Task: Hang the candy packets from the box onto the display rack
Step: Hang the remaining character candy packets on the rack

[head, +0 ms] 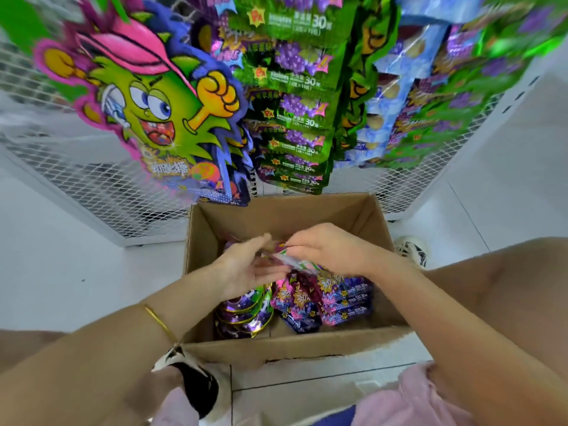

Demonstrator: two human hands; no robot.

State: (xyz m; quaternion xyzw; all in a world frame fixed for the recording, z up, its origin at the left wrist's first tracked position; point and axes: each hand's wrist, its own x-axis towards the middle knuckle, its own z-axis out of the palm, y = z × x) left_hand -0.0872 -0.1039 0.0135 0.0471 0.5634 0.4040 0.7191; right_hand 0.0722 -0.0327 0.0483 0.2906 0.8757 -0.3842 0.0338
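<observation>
Inside the box (276, 348), the right grip (329, 250) is pinching one candy packet (302, 265) by its edge, above the remaining packets (332, 299). The left grip (246, 269) is lying open beside it. Judgement: the worker is best freeing a single packet (hang-hole not discernible) before raising it to the display rack (92, 192) behind the box.

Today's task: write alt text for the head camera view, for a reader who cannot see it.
Seen from above, a person's right hand pinches a candy packet over an open cardboard box of purple packets, left hand open beside it. Behind, a white mesh rack holds bright hanging packets.
</observation>
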